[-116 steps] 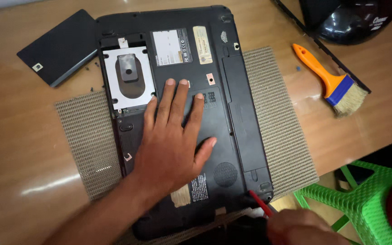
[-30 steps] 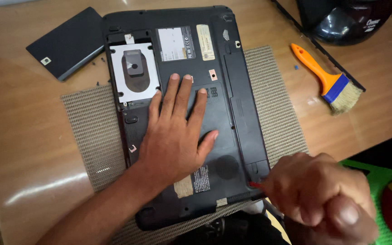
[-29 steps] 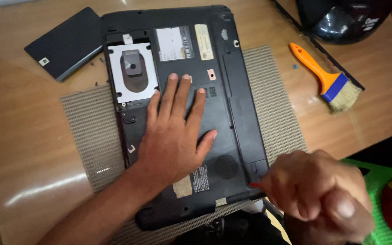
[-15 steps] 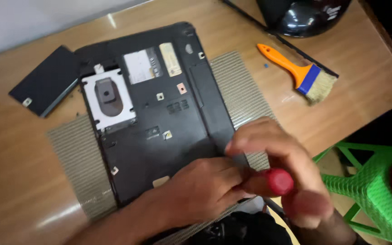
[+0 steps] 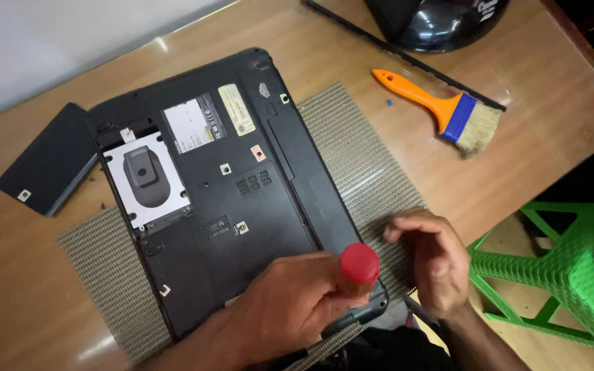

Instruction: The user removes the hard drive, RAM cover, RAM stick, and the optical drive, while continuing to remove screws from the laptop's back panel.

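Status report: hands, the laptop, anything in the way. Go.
Left hand grips red-handled screwdriver at laptop near corner. Right hand hovers beside it over the mat, fingers curled, contents unclear. Brush and loose black cover lie clear of the work.

Worn on the head, looking steeply down and slightly forward onto the wooden counter (image 5: pixel 558 130) from close above. Centred on the overturned laptop (image 5: pixel 221 192), with both hands at the lower edge and a green stool (image 5: pixel 558 268) at right. Only this one view, nothing shared.
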